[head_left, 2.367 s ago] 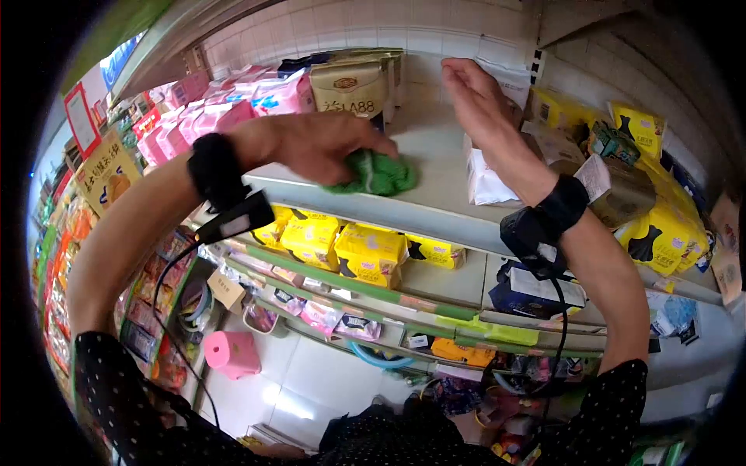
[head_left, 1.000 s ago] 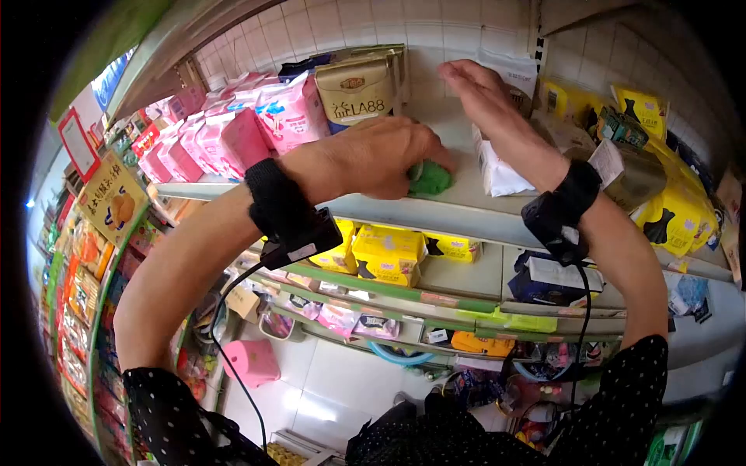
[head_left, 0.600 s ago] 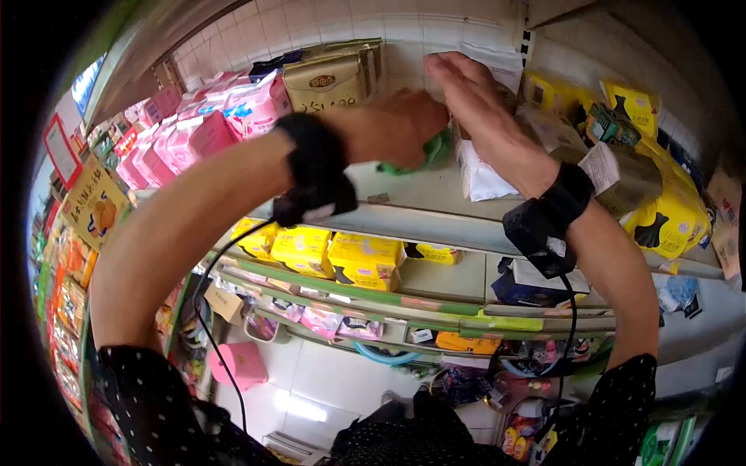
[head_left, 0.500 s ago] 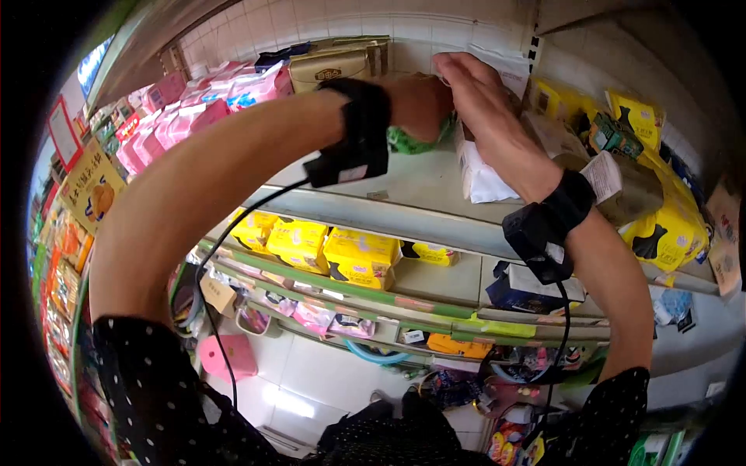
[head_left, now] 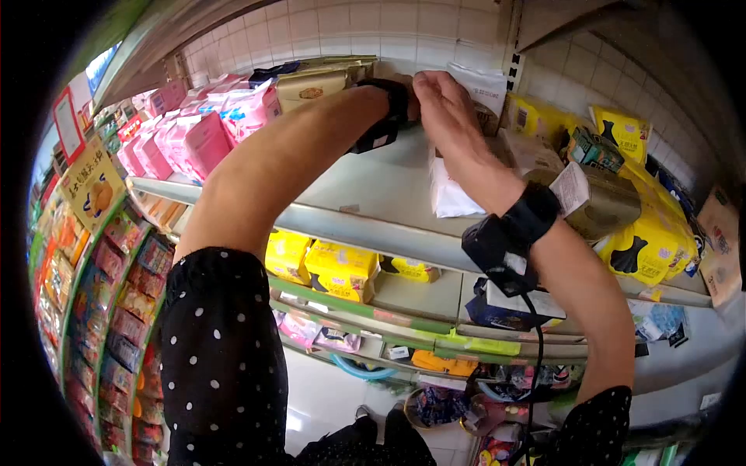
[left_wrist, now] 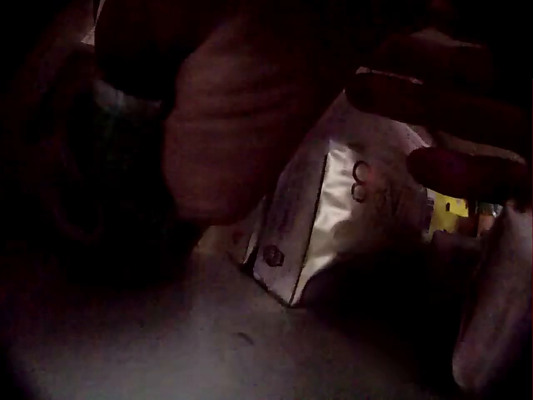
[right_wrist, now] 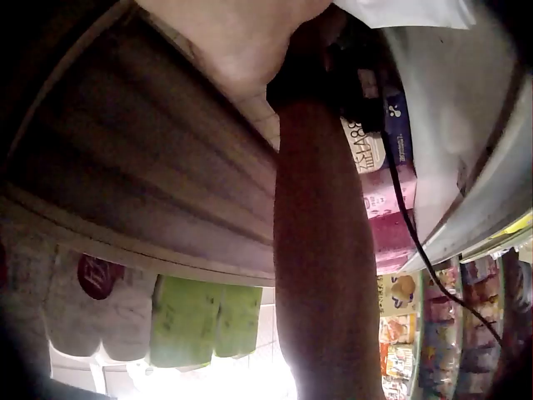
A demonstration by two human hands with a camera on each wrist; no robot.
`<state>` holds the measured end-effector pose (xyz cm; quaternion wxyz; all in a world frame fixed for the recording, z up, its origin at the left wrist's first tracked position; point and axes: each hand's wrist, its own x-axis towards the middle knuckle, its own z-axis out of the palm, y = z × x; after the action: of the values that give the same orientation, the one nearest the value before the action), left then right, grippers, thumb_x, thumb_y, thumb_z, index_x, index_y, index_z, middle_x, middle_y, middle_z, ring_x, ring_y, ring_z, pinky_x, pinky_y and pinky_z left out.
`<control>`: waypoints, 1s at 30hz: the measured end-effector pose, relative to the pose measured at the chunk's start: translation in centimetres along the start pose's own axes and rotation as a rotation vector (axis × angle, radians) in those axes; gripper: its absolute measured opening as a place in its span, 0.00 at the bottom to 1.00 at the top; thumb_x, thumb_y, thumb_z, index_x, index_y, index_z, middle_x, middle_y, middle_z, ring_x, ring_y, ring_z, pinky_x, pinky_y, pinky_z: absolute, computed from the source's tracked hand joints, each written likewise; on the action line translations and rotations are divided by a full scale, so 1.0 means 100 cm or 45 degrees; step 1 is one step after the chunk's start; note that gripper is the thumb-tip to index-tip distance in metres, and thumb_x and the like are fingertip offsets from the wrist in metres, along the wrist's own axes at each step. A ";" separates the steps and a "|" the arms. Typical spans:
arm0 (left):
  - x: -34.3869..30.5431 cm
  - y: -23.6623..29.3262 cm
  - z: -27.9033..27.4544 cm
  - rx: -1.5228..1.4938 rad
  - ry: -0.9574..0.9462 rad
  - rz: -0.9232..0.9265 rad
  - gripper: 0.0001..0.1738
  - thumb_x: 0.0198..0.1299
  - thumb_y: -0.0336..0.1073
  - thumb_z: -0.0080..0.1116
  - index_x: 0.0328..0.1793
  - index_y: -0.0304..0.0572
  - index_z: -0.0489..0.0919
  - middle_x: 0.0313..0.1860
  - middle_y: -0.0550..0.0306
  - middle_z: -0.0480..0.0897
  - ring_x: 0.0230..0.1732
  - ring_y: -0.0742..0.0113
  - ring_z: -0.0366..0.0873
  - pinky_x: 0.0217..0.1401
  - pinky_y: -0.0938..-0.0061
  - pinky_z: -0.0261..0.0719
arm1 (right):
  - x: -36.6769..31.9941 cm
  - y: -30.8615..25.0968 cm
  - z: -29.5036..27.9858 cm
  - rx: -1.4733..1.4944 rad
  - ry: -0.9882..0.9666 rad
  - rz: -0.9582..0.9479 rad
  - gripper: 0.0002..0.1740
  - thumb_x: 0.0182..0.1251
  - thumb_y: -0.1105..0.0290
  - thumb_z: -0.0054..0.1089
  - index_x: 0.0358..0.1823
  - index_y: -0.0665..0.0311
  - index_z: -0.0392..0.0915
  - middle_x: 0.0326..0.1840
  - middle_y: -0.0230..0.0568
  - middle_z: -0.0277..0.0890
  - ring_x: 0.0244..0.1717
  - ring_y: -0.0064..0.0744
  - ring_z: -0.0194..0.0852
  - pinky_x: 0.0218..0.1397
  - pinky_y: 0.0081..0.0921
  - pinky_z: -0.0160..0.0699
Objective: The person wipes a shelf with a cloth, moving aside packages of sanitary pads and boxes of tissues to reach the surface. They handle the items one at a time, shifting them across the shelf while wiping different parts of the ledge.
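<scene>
My left hand [head_left: 404, 95] reaches to the back of the upper shelf [head_left: 373, 182], close beside the right hand and mostly behind its own wristband. The green cloth it gripped moments ago is hidden in the head view; the dark left wrist view shows the bent hand [left_wrist: 237, 125] with a dim greenish patch beside it. Fingers extended, my right hand [head_left: 452, 116] lies along the left side of the white packs [head_left: 457, 194] and a white pouch [head_left: 483, 92]. A pack with a shiny pale side [left_wrist: 333, 212] stands near its fingers in the left wrist view.
Gold packs [head_left: 312, 89] and pink packs [head_left: 194, 146] line the shelf's left. Yellow packs [head_left: 649, 245] and a brown-gold pack [head_left: 606, 206] are heaped at right. More yellow packs [head_left: 342, 268] sit one shelf lower. A tiled wall [head_left: 404, 31] closes the back.
My left hand has swept the green cloth rightward along the shelf, then back toward the wall, where the cloth drops from sight. The right hand has stayed against the white packs.
</scene>
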<state>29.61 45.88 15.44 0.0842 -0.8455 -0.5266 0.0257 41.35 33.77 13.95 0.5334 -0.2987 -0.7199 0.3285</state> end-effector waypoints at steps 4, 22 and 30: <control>-0.060 0.013 -0.015 0.035 -0.079 -0.004 0.28 0.44 0.35 0.54 0.56 0.37 0.77 0.51 0.38 0.80 0.56 0.45 0.77 0.59 0.60 0.74 | 0.005 0.008 0.000 0.067 -0.057 -0.090 0.23 0.75 0.52 0.38 0.52 0.67 0.65 0.49 0.50 0.68 0.55 0.41 0.65 0.61 0.35 0.61; -0.154 0.064 -0.033 0.090 -0.014 0.073 0.22 0.45 0.34 0.56 0.47 0.30 0.77 0.42 0.36 0.82 0.49 0.43 0.80 0.54 0.58 0.77 | -0.003 -0.004 -0.001 0.084 -0.075 0.054 0.26 0.73 0.49 0.43 0.55 0.66 0.69 0.51 0.42 0.71 0.53 0.32 0.66 0.58 0.29 0.64; -0.145 0.052 -0.024 0.125 0.024 0.026 0.27 0.47 0.36 0.54 0.56 0.32 0.73 0.46 0.34 0.81 0.49 0.39 0.80 0.56 0.52 0.77 | -0.006 -0.004 -0.001 0.118 -0.056 0.045 0.26 0.71 0.49 0.47 0.56 0.65 0.72 0.55 0.41 0.71 0.57 0.31 0.64 0.60 0.26 0.61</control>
<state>28.05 30.40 16.25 0.1301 -0.8459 -0.5154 0.0445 41.54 33.09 13.95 0.5248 -0.2790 -0.7102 0.3774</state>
